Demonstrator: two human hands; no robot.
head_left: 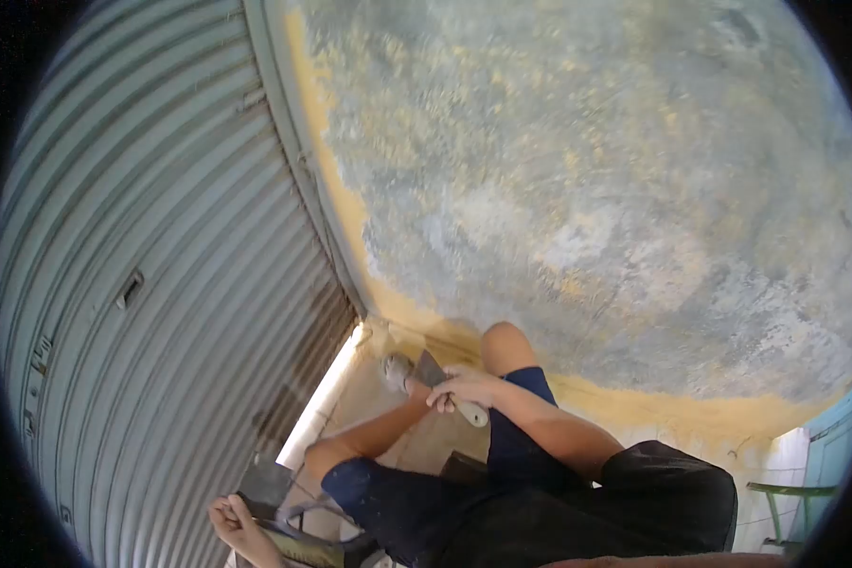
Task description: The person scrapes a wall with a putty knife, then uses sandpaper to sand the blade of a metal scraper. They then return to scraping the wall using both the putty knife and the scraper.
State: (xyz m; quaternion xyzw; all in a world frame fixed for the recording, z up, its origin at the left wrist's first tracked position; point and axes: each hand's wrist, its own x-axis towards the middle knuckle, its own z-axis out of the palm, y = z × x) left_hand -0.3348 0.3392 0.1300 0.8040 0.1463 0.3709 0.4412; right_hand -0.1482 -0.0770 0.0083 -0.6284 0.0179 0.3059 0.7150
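Note:
My right hand (462,389) is wrapped round a putty knife, whose pale handle (473,414) sticks out below the fingers and whose dark flat blade (430,368) points up and left over my shin. At the lower left, my left hand (236,523) pinches the edge of a dark flat plate (267,481). Close beside that hand lies a yellowish-green bag or packet (310,551) with grey straps or loops around it. My bent legs, in dark blue shorts, lie between the two hands.
A ribbed metal shutter (161,246) fills the left side. Ahead stands a wall (577,189) with patchy grey plaster and yellow edges. Pale floor tiles (355,398) show beside my legs. A green metal frame (790,490) and a light blue panel (841,445) are at the right.

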